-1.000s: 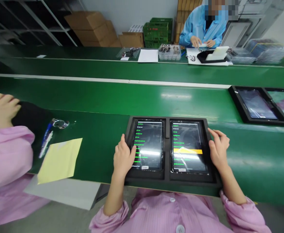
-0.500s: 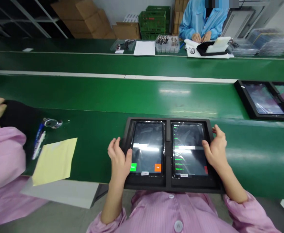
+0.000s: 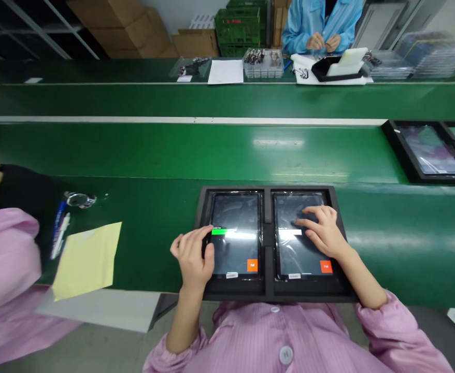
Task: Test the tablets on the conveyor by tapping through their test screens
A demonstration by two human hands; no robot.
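Note:
A black tray (image 3: 268,290) rests at the front edge of the green bench, with two tablets lying side by side in it. On the left tablet (image 3: 237,254) a green bar and an orange "Fail" box are lit. The right tablet (image 3: 299,254) displays a white bar and a red box. My left hand (image 3: 193,256) is open at the tray's left side, its index fingertip at the left tablet's edge beside the green bar. Over the right tablet, my right hand (image 3: 324,230) is open with fingers spread, fingertips at or just above the screen. Neither hand holds anything.
Left of me are a yellow paper (image 3: 87,259), pens (image 3: 59,228), a watch-like item (image 3: 80,200) and a neighbour's pink sleeve (image 3: 8,248). Another tray (image 3: 406,155) with tablets sits at far right. Across the bench, a person in blue (image 3: 321,31) works behind a parts box (image 3: 263,65).
My right hand has moved left from the tray's edge onto the right tablet. My left index finger has shifted to the left screen's edge. Both screens show different content.

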